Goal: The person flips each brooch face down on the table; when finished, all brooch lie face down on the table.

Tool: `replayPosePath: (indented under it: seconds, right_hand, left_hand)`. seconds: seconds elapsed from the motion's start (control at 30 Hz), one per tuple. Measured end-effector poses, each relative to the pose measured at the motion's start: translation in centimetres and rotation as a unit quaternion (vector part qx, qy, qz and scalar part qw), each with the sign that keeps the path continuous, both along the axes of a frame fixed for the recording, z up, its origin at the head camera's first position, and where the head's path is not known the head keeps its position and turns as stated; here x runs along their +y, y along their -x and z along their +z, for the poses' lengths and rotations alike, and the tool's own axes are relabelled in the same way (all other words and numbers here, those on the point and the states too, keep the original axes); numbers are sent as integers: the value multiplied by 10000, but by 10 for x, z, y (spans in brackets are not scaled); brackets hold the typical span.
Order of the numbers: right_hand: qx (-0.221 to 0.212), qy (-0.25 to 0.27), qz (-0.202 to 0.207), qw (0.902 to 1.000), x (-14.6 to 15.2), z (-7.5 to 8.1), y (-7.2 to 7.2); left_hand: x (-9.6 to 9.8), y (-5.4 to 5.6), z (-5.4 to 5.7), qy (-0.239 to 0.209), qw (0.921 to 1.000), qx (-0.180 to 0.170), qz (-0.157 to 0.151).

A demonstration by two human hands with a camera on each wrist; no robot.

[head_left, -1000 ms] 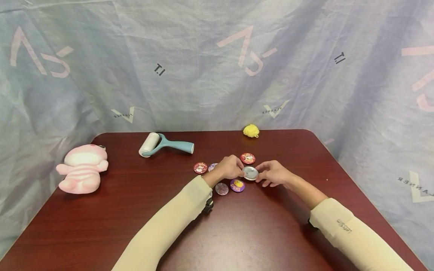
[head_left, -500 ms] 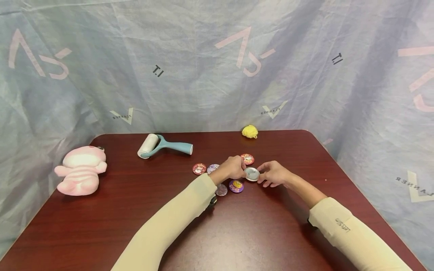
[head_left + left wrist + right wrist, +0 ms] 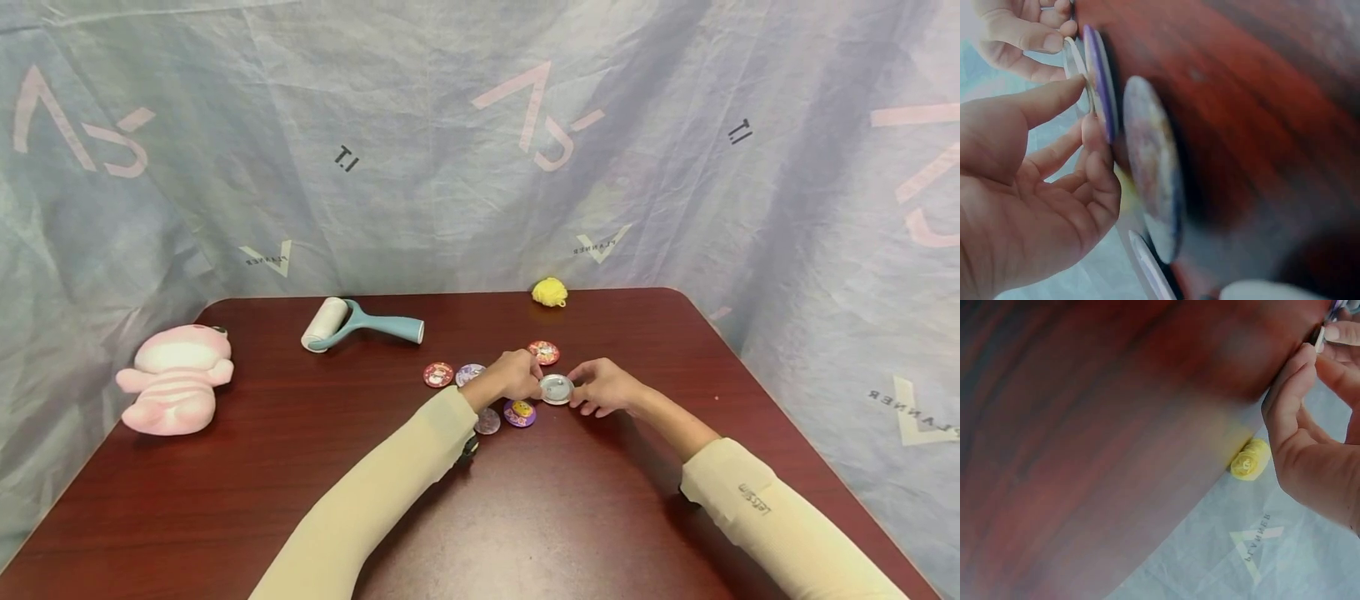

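Observation:
A round button badge (image 3: 557,389) shows its silver back with a pin, held between two hands over the table. My left hand (image 3: 516,375) pinches its left edge with thumb and fingertips. On the opposite edge, my right hand (image 3: 610,387) pinches it with thumb and fingers, also seen in the right wrist view. Close by lie a purple badge (image 3: 520,413) with a yellow figure, a red-and-yellow badge (image 3: 543,352), a greyish badge (image 3: 487,422), a lilac badge (image 3: 470,375) partly behind the left hand, and a red badge (image 3: 438,375).
A yellow bath puff (image 3: 550,292) sits at the table's back edge. Back left lies a lint roller (image 3: 363,323) with a teal handle. A pink plush toy (image 3: 177,380) lies at the far left of the brown table (image 3: 480,517). A printed grey curtain (image 3: 405,150) hangs behind.
Both hands keep their hold on the silver-backed badge, which has barely moved. The left forearm has swung slightly to the right. The whole head view has shifted a little.

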State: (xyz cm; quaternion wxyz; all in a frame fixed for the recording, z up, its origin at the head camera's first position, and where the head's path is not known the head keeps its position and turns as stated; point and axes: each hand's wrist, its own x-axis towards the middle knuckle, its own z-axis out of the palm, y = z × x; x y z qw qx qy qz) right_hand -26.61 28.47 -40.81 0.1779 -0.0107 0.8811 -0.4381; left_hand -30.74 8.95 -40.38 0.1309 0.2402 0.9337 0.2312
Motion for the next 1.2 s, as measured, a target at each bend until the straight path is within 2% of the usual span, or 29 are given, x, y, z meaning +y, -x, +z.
replayPosePath:
  seconds: [0.5, 0.77, 0.9, 1.1, 1.2]
  right_hand:
    - [215, -178, 180, 9994, 0, 1, -2]
    - [233, -596, 155, 9978, 1, 10, -3]
    - [321, -609, 113, 9976, 5, 12, 0]
    - [390, -590, 49, 9975, 7, 11, 7]
    - [450, -582, -1, 9973, 6, 10, 10]
  left_hand:
    - [0, 1, -6, -48, 9997, 191, -151]
    - [-4, 1, -3, -441, 9989, 100, -122]
    - [-7, 2, 1, -676, 9976, 149, -71]
    - [-11, 5, 2, -1280, 9914, 274, 70]
    - [-12, 6, 2, -1399, 9895, 301, 187]
